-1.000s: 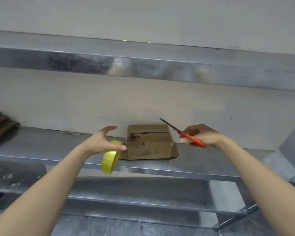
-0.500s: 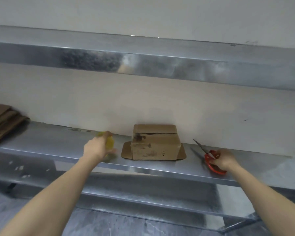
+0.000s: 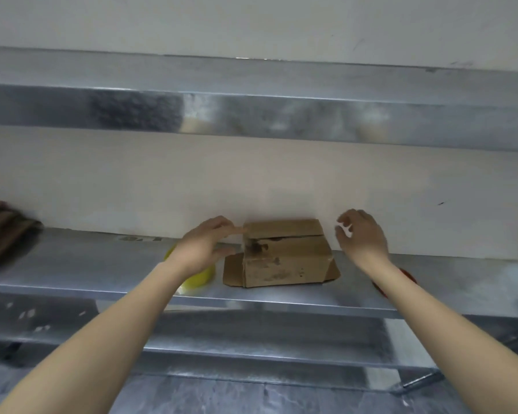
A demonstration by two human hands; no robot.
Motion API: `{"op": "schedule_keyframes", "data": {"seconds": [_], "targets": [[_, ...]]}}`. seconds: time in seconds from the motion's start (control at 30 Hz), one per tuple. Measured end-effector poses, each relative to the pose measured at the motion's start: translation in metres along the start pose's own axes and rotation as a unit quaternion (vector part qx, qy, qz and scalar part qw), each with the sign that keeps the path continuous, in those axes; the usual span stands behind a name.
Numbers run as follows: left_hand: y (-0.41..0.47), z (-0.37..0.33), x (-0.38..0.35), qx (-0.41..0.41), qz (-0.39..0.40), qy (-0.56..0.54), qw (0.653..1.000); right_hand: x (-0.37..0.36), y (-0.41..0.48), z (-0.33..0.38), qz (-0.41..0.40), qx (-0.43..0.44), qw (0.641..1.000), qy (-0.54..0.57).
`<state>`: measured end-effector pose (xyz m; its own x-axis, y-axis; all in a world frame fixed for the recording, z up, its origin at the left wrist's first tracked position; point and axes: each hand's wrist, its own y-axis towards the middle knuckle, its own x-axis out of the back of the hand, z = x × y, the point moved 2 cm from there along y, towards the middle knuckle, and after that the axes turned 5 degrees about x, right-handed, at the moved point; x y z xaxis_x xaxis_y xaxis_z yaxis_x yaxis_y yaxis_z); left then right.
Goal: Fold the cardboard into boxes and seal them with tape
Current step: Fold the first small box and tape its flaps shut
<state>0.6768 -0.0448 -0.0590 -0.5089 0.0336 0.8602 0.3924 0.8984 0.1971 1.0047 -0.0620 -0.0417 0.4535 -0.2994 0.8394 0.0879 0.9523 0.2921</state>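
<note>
A small brown cardboard box (image 3: 284, 258) stands on the metal shelf (image 3: 102, 273) against the wall, its side flaps spread flat on both sides. My left hand (image 3: 204, 243) reaches to the box's upper left corner, fingertips touching its top edge, holding nothing. My right hand (image 3: 361, 234) hovers just right of the box, fingers loosely spread and empty. A yellow tape roll (image 3: 196, 277) lies on the shelf, mostly hidden under my left wrist. Red scissors (image 3: 408, 277) lie on the shelf behind my right forearm, only handle parts showing.
Flat cardboard sheets (image 3: 0, 228) are stacked at the shelf's far left end. A second metal shelf (image 3: 251, 112) runs overhead, and lower rails (image 3: 251, 342) pass beneath the working shelf. A pale wall (image 3: 251, 180) backs the shelf.
My left hand has let go of the tape roll and my right hand has let go of the scissors. Both hands have moved inward toward the box.
</note>
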Motion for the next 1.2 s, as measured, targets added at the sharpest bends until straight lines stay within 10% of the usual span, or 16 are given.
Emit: {"op": "schedule_keyframes", "data": {"seconds": [0.17, 0.73, 1.0, 1.2], "targets": [[0.008, -0.021, -0.001, -0.214, -0.029, 0.1, 0.971, -0.019, -0.002, 0.083, 0.065, 0.113, 0.99, 0.062], [0.01, -0.03, -0.01, -0.436, -0.065, 0.33, 0.834, -0.058, -0.02, 0.112, 0.163, 0.115, 0.979, 0.052], [-0.004, -0.035, -0.026, -0.269, -0.122, 0.185, 0.937, -0.061, -0.03, 0.113, 0.161, 0.106, 0.98, 0.042], [0.004, -0.027, -0.012, -0.02, 0.035, -0.041, 0.998, -0.041, -0.028, 0.102, 0.115, 0.059, 0.99, 0.05]]}}
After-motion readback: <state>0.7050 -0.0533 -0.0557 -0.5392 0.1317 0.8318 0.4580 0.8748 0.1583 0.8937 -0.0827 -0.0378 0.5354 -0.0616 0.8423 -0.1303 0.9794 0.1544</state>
